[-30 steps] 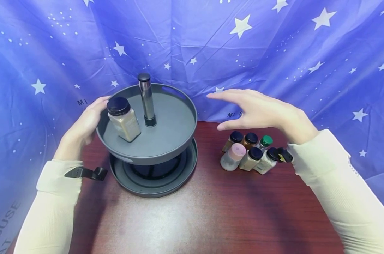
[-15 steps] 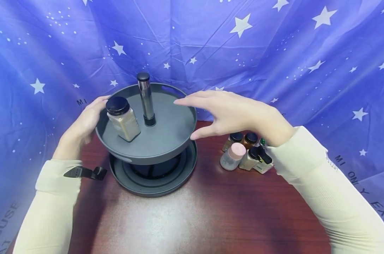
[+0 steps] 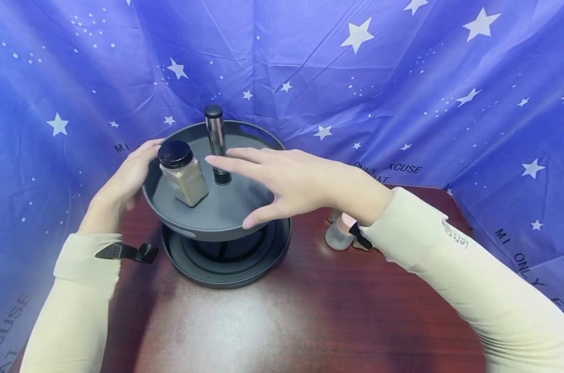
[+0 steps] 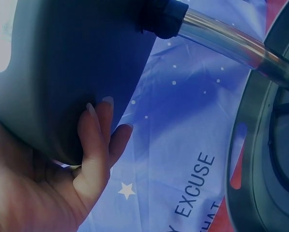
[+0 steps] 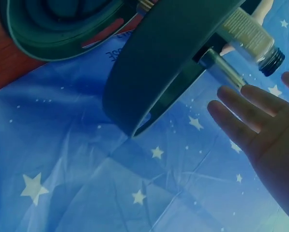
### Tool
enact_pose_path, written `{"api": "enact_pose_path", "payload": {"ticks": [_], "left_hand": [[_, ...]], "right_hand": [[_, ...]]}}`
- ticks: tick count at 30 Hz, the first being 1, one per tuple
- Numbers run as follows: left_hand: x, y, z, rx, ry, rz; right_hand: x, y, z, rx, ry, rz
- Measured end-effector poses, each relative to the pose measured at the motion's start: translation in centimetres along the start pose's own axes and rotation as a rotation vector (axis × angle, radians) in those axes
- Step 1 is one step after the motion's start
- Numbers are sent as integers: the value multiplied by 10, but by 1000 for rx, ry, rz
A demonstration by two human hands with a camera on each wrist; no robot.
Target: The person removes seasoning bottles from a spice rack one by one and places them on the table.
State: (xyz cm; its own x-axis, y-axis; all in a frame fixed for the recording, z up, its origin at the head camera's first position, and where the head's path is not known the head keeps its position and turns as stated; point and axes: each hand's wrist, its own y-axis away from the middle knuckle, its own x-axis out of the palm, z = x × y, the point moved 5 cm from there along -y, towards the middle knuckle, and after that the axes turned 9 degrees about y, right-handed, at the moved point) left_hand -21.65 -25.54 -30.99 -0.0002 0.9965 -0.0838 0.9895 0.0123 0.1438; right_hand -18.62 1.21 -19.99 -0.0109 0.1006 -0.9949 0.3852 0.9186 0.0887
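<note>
A dark grey two-tier turntable tray [image 3: 216, 215] stands on the table in the head view. Its upper tier bears a square spice jar [image 3: 188, 181] with a black lid, upright on the left side, beside the central metal post [image 3: 215, 132]. My left hand [image 3: 125, 181] grips the upper tier's left rim; in the left wrist view its fingers [image 4: 93, 140] curl beneath the tier. Over the right part of this tier hovers my right hand [image 3: 300, 181], fingers spread and holding nothing. The right wrist view has the jar [image 5: 253, 38] just beyond those fingertips.
A pink-lidded shaker [image 3: 340, 235] stands on the table right of the tray, with other small jars mostly hidden behind my right wrist. A blue star-printed curtain [image 3: 282, 52] hangs behind the table [image 3: 310, 316].
My right hand has swept left from above the small jars to over the upper tier, near the post and the jar. My left hand keeps its grip on the rim.
</note>
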Motion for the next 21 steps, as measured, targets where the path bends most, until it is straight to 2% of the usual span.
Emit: {"api": "enact_pose_path", "payload": {"ticks": [5, 8, 12, 21], "left_hand": [[1, -1, -1, 6, 13, 1], [1, 0, -2, 7, 0, -2], [1, 3, -3, 4, -10, -12], [0, 4, -4, 19, 23, 4]], "right_hand": [[-9, -12, 9, -73, 44, -130], [-13, -20, 14, -95, 56, -172], [-15, -30, 20, -108, 67, -168], [-9, -44, 24, -81, 34, -82]]}}
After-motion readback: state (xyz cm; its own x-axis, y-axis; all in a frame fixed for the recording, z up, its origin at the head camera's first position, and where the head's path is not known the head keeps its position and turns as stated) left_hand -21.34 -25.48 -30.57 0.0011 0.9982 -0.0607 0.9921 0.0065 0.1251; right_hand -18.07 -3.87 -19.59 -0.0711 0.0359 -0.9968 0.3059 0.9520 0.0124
